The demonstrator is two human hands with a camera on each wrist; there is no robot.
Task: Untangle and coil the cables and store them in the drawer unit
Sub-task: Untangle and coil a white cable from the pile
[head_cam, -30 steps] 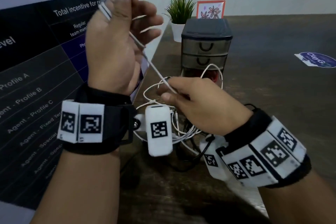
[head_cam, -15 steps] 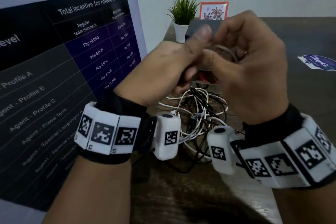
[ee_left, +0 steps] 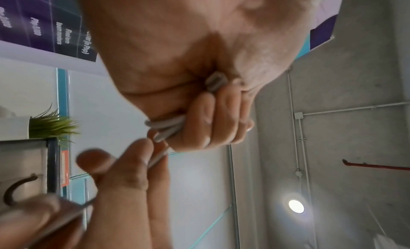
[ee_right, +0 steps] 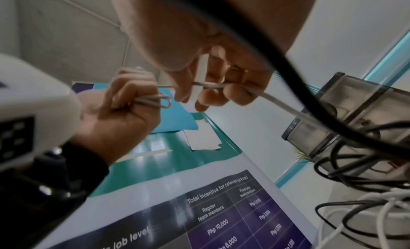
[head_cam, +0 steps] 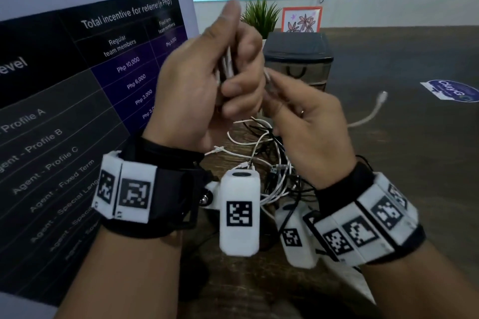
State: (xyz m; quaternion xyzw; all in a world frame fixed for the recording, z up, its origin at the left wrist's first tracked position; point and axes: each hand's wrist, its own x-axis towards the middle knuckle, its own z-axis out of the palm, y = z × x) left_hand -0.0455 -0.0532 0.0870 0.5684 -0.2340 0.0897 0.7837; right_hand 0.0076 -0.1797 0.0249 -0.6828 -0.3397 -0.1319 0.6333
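My left hand [head_cam: 220, 77] is raised and grips a folded bundle of white cable [head_cam: 228, 65], whose loops [ee_left: 164, 128] stick out of the fist [ee_right: 133, 96]. My right hand [head_cam: 298, 111] pinches the same cable's free run [ee_right: 213, 85] just beside the left fist. The cable's tail with its white plug [head_cam: 381, 97] hangs out to the right above the table. A tangle of white and black cables [head_cam: 261, 160] lies on the table below my hands. The grey drawer unit [head_cam: 298, 59] stands behind the hands with its two upper drawers shut.
A large printed banner [head_cam: 77, 101] stands along the left. A small potted plant [head_cam: 260, 17] and a framed flower picture [head_cam: 302, 19] sit behind the drawer unit. A blue sticker [head_cam: 451, 90] lies on the dark wooden table [head_cam: 414, 150] at the right.
One second ago my hands were apart with the white cable taut between them. They came together high up, and now the left fist holds folded loops while the right pinches the cable beside it.
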